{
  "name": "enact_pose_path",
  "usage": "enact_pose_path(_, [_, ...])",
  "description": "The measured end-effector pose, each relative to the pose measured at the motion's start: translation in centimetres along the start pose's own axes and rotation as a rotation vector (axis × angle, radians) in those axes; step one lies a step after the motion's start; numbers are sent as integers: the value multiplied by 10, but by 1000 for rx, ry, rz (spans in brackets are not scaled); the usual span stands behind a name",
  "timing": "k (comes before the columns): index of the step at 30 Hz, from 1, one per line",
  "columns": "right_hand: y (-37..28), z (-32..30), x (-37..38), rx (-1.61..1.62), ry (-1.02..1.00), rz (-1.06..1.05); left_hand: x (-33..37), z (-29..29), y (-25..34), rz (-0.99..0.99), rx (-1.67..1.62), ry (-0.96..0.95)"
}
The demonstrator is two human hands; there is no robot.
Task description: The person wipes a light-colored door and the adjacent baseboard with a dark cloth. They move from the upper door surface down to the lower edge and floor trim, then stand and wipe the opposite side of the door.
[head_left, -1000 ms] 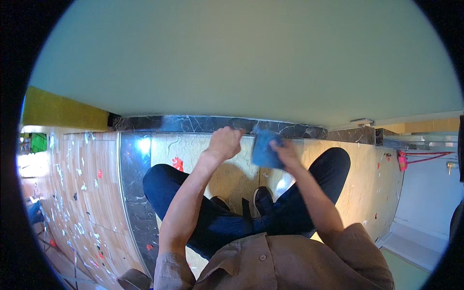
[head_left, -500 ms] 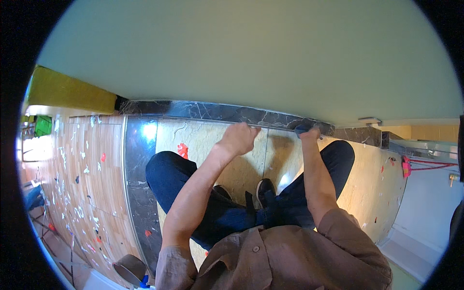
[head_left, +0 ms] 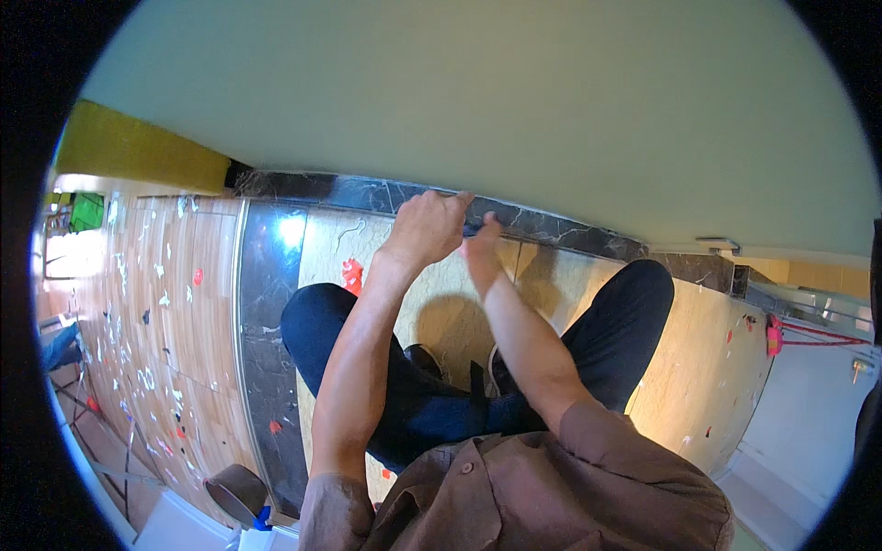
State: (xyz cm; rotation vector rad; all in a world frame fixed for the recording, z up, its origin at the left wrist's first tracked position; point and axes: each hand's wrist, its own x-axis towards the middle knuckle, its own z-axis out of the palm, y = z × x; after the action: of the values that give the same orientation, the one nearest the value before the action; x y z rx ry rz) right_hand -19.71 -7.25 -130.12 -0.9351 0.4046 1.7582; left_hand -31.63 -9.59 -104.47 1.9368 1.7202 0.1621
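My left hand (head_left: 425, 227) is closed, knuckles up, against the black marble-patterned baseboard (head_left: 349, 191). One of its fingertips reaches the baseboard's top edge, just below the pale green wall (head_left: 487, 83). Close beside it is my right hand (head_left: 482, 248), smeared by motion, with its fingers round a small dark blue-grey item (head_left: 473, 228). That item is mostly covered by the hands, so its kind cannot be made out. Whatever the left fingers may pinch is hidden. Both hands are above the cream floor tiles (head_left: 367, 241), in front of my bent knees.
Red scraps (head_left: 352, 275) lie on the tiles. Wood flooring (head_left: 197, 340) on the left is strewn with white and red bits. A dark round container (head_left: 236, 491) stands at lower left. At right are a door stop (head_left: 718, 245) and a pink item (head_left: 774, 335) with red cords.
My right hand has swung left along the baseboard with the dark item, ending beside my left hand. The left hand has shifted slightly left and up to the baseboard's top edge.
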Motion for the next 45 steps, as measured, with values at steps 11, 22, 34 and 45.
enact_pose_path(11, [-174,-66,12,-199,-19,-415,-74,-77,-84,-144,-656,506])
enact_pose_path(22, [85,70,-2,-178,81,45,-167,144,-266,-907,-771,412])
enact_pose_path(34, [153,73,-10,-425,-153,356,-191,200,-276,-995,-399,647])
enact_pose_path(45, [116,180,-53,-2280,-2023,-1669,-199,223,-277,-754,-9,815])
